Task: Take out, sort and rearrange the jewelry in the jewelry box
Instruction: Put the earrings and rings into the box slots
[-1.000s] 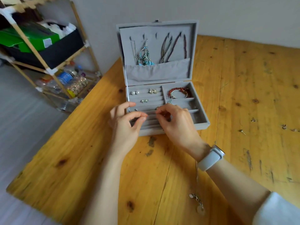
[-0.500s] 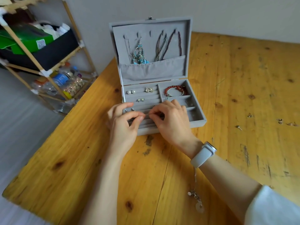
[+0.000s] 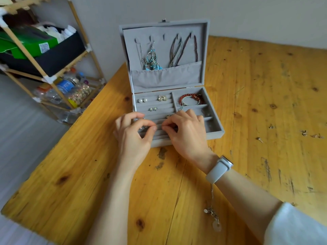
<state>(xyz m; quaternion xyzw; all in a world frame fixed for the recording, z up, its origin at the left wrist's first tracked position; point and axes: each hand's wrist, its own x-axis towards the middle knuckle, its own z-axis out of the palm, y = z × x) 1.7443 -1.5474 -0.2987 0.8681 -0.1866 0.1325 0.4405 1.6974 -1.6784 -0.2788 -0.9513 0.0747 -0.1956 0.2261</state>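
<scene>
The grey jewelry box (image 3: 215, 133) stands open on the wooden table. Necklaces (image 3: 180, 52) and blue drop earrings (image 3: 152, 59) hang in its upright lid. The ring rolls at left hold pearl studs (image 3: 142, 100), gold flower earrings (image 3: 162, 98) and a small silver pair (image 3: 152, 109). A red bead bracelet (image 3: 190, 98) lies in the back right compartment. My left hand (image 3: 132, 138) pinches thumb and forefinger over the front rolls, beside a small silver earring (image 3: 143, 127). My right hand (image 3: 187, 135) pinches right next to it. What sits between the fingertips is hidden.
Several loose earrings (image 3: 304, 133) lie scattered on the table at the right. A silver chain with charms (image 3: 215, 218) lies under my right forearm. A bamboo shelf (image 3: 53, 82) with bottles and boxes stands off the table's left edge.
Both hands stay over the front ring rolls, their fingertips drawn a little closer together. My view has shifted slightly; the box has not moved.
</scene>
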